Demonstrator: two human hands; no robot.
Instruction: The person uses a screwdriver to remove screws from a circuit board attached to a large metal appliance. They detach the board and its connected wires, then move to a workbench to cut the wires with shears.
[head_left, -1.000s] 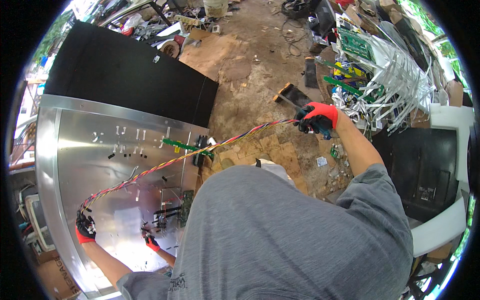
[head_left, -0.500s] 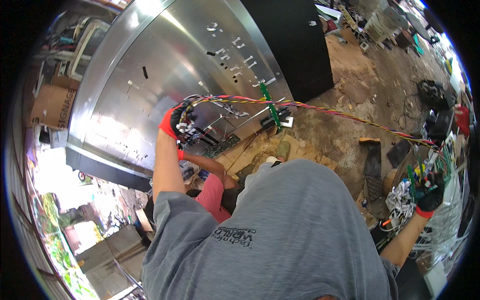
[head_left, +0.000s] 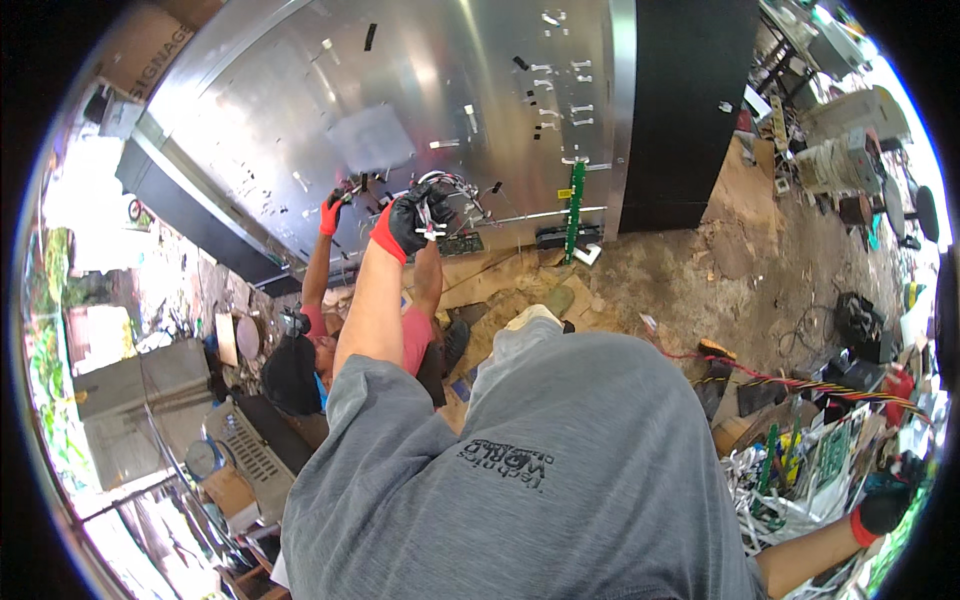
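Gloves cover both our hands: our left hand (head_left: 415, 222) is closed around a looped bundle of wires (head_left: 452, 190) against the steel panel (head_left: 400, 90), while our right hand (head_left: 885, 500) hangs low by the scrap circuit boards (head_left: 815, 455); we cannot tell its grip

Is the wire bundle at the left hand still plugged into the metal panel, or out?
Cannot tell: the left hand grips looped wires against the metal panel, hiding their ends.
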